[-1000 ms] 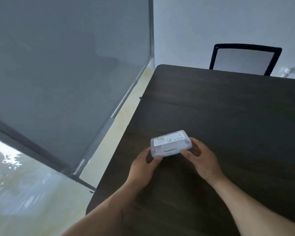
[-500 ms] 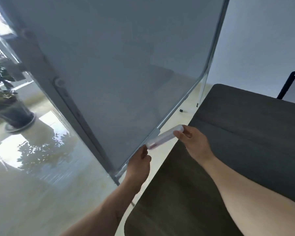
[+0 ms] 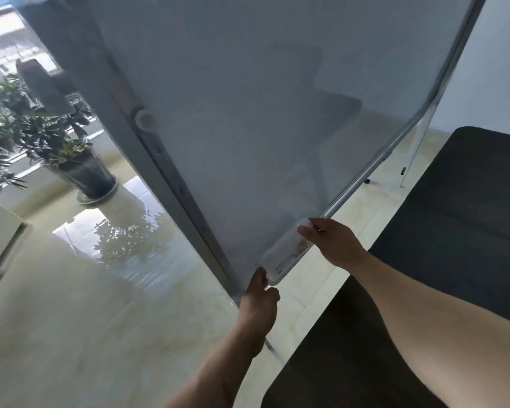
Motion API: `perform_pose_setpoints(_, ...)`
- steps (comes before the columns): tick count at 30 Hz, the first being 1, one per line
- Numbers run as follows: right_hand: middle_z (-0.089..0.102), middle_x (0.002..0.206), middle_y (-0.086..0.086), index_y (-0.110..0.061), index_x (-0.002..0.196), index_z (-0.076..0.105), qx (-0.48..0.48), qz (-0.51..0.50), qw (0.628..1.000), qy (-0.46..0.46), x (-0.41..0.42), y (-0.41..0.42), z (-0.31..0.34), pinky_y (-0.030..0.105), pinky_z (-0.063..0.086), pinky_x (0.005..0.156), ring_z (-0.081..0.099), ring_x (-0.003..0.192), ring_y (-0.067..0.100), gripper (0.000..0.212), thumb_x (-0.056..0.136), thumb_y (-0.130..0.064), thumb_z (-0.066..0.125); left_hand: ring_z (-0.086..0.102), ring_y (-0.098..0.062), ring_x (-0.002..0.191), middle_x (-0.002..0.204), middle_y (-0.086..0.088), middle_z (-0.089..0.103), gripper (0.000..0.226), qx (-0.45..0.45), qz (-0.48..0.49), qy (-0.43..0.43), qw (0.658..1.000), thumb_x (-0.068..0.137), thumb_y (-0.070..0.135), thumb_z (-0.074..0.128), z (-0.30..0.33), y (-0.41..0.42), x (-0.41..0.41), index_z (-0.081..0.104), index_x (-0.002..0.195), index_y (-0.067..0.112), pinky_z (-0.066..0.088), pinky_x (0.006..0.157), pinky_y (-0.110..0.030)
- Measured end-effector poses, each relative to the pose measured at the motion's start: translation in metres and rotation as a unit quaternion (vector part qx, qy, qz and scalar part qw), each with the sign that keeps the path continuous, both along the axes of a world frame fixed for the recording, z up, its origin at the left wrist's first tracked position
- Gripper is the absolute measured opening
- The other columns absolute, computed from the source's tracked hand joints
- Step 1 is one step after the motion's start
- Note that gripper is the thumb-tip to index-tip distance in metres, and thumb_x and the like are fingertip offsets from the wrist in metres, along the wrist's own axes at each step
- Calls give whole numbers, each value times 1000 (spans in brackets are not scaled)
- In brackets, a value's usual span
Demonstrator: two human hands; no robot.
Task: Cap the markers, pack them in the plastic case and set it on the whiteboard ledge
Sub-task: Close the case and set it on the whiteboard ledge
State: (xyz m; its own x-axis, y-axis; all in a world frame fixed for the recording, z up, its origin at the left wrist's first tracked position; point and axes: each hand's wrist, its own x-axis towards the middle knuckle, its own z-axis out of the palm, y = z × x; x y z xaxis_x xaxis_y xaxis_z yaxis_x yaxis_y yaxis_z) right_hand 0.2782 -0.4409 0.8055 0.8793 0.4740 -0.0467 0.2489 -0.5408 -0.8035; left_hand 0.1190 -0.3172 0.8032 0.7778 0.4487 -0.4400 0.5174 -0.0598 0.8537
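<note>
The clear plastic case lies along the lower edge of the whiteboard, on or right at its ledge; contact is hard to tell. My left hand grips the case's near end from below. My right hand holds its far end, fingers wrapped over the top. The markers inside show only as faint coloured smudges through the plastic.
A dark table fills the right side, close to the board. A potted plant stands on the glossy floor at left. The board's stand leg and a caster sit beyond the ledge.
Both hands carried the case off the table and leftward to the whiteboard's bottom edge. My view swung left toward the board and the floor.
</note>
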Motion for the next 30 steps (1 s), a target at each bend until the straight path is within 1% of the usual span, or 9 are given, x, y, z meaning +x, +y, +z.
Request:
perform_pose_setpoints(3, 69, 86, 0, -19, 98, 67, -6, 8, 1000, 7, 6, 8, -16, 26, 38, 68, 57, 78, 16, 32, 92, -46, 52, 41, -5, 75, 99, 12, 50, 47, -23, 15, 2, 1000, 79, -2, 44, -10, 6, 5, 45, 90, 43, 34, 58, -22)
perform_pose_setpoints(5, 69, 88, 2, -18, 99, 67, -14, 13, 1000, 10, 10, 11, -26, 28, 40, 69, 57, 77, 18, 34, 92, -47, 51, 45, 2, 80, 109, 21, 53, 52, -38, 23, 0, 999, 81, -5, 43, -15, 8, 9, 46, 103, 41, 37, 59, -18)
perform_pose_setpoints(8, 70, 94, 5, -21, 100, 67, -20, 19, 999, 17, 15, 14, -45, 33, 45, 74, 60, 84, 24, 35, 91, -50, 49, 47, 4, 85, 128, 13, 51, 57, -48, 31, 0, 998, 81, -4, 43, -23, 11, 15, 44, 121, 36, 40, 62, -18)
perform_pose_setpoints(12, 70, 100, 6, -21, 106, 66, -26, 31, 999, 16, 20, 19, -59, 30, 41, 72, 59, 87, 24, 34, 93, -48, 49, 45, -13, 105, 130, 8, 47, 54, -50, 38, 18, 998, 83, -1, 45, -35, 13, 18, 41, 122, 36, 33, 83, -26)
perform_pose_setpoints(15, 70, 101, 7, -20, 108, 66, -34, 34, 999, 13, 24, 23, -63, 29, 40, 71, 58, 86, 24, 35, 93, -46, 49, 40, -14, 116, 135, 9, 42, 63, -59, 35, 28, 997, 84, -1, 44, -44, 15, 21, 35, 136, 34, 35, 89, -30)
perform_pose_setpoints(19, 69, 102, 9, -19, 108, 65, -46, 43, 998, 10, 27, 26, -69, 31, 42, 71, 59, 88, 26, 36, 94, -46, 47, 40, -15, 118, 139, 7, 42, 59, -67, 34, 40, 996, 84, 2, 46, -55, 15, 23, 37, 131, 36, 32, 87, -28)
perform_pose_setpoints(22, 70, 99, 9, -17, 105, 65, -52, 47, 998, 2, 30, 28, -72, 32, 43, 68, 59, 83, 26, 37, 95, -46, 44, 40, -19, 127, 145, 4, 41, 65, -61, 36, 58, 996, 82, 11, 48, -61, 16, 24, 30, 139, 36, 35, 95, -32)
perform_pose_setpoints(28, 70, 95, 2, -22, 109, 64, -30, 40, 999, 18, 31, 30, -76, 20, 42, 59, 61, 80, 19, 37, 94, -49, 44, 40, -20, 127, 145, 3, 42, 69, -63, 38, 66, 995, 80, 15, 48, -60, 15, 25, 26, 141, 38, 35, 100, -36)
perform_pose_setpoints(30, 70, 95, 2, -25, 111, 64, -19, 36, 999, 26, 30, 30, -76, 25, 44, 62, 63, 83, 19, 38, 91, -52, 44, 40, -21, 128, 147, 3, 40, 68, -61, 39, 69, 995, 81, 16, 47, -60, 15, 25, 24, 142, 36, 35, 101, -38)
